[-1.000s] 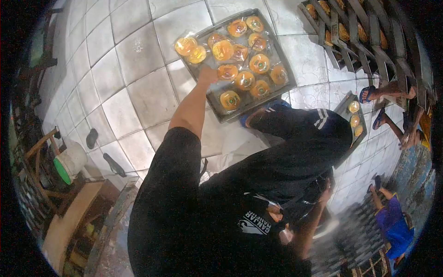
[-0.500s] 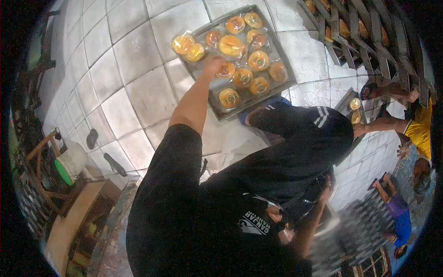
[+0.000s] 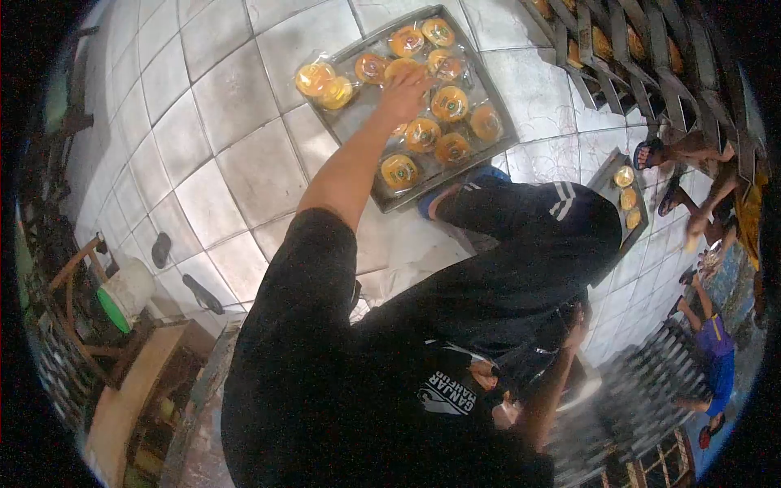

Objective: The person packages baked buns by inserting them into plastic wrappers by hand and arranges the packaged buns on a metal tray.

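My left hand (image 3: 407, 93) reaches over the dark tray (image 3: 503, 146) on the tiled floor. Its fingers are spread over the near side of a wrapped bun (image 3: 400, 68) in the middle of the tray. Several round golden buns in clear wrappers lie around it, such as one bun (image 3: 449, 103) to the right. Two wrapped buns (image 3: 316, 79) rest at the tray's left corner. Low at the right, beside my dark-clothed leg, my right hand (image 3: 578, 327) is closed on clear plastic (image 3: 561, 321), partly hidden in shadow.
A second tray (image 3: 639, 232) with buns is right of my knee. Dark racks (image 3: 630, 61) stand at the upper right. Other people's feet (image 3: 648, 153) and hands show at the right edge. Sandals (image 3: 202, 294), a white bucket (image 3: 130, 285) and a wooden bench (image 3: 134, 382) are at the left.
My left hand has moved up and right, from a bun near the tray's left side to the middle one. A co-worker's arm has drawn back from the second tray.
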{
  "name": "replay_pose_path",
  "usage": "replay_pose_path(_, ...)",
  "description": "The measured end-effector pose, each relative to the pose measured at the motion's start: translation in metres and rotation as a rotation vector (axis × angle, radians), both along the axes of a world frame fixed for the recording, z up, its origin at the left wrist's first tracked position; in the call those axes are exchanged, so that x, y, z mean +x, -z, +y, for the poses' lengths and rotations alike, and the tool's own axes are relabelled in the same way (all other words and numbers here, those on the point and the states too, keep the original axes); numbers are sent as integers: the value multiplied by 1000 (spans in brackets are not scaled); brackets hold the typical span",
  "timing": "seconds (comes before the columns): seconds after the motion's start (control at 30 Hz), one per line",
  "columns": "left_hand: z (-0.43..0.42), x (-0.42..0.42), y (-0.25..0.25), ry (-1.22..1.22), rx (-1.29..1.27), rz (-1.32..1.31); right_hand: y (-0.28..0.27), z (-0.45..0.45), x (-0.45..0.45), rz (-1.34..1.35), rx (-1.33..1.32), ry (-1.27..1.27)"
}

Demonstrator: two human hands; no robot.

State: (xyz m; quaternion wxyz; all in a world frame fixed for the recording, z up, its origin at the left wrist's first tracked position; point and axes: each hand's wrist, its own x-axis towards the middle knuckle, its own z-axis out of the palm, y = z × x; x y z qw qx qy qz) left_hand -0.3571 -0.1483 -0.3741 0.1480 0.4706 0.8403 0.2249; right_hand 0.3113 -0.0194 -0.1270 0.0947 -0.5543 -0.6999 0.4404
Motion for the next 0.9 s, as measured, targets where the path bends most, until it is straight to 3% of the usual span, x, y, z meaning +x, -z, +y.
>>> replay_pose_path(0.07, 10, -2, 0, 96, -221, 51, -2, 4, 8, -35, -19, 39)
replay_pose_path(0.1, 10, -2, 0, 102, -220, 51, -5, 7, 12, -195, 222, -245)
replay_pose_path(0.17, 0, -3, 0, 7, -346, 141, -6, 4, 12, -352, 457, -524)
replay_pose_path(0.23, -20, 1, 4, -18, -453, 178, -16, -7, -20, -112, -38, 227)
replay_pose_path(0.27, -33, 4, 2, -49, -559, 211, -15, -9, -18, -107, -41, 233)
replay_pose_path(0.33, -60, 10, -27, -163, -701, 13, -9, -7, -4, -83, 61, 50)
replay_pose_path(0.37, -84, 17, -15, -163, -701, 16, -6, -8, 1, -74, 96, -10)
replay_pose_path(0.43, -135, 36, 29, -291, -480, 196, -5, -6, 0, -131, 137, 10)
replay_pose_path(0.53, -137, 42, 10, -363, -368, 212, -14, 0, -27, -181, -39, 238)
replay_pose_path(0.67, -111, 53, -16, -270, -254, 198, -11, -1, -21, -107, 23, 49)
replay_pose_path(0.73, -93, 66, -28, -177, -365, -372, -8, 0, -25, -108, -37, 284)
replay_pose_path(0.77, -86, 68, -23, -169, -363, -371, -7, -1, -24, -108, -34, 292)
replay_pose_path(0.83, -80, 76, 1, 8, -630, -619, -7, -4, -18, -52, -59, 327)
replay_pose_path(0.9, -77, 79, 17, 40, -711, -511, -10, -6, -13, -82, -57, 345)
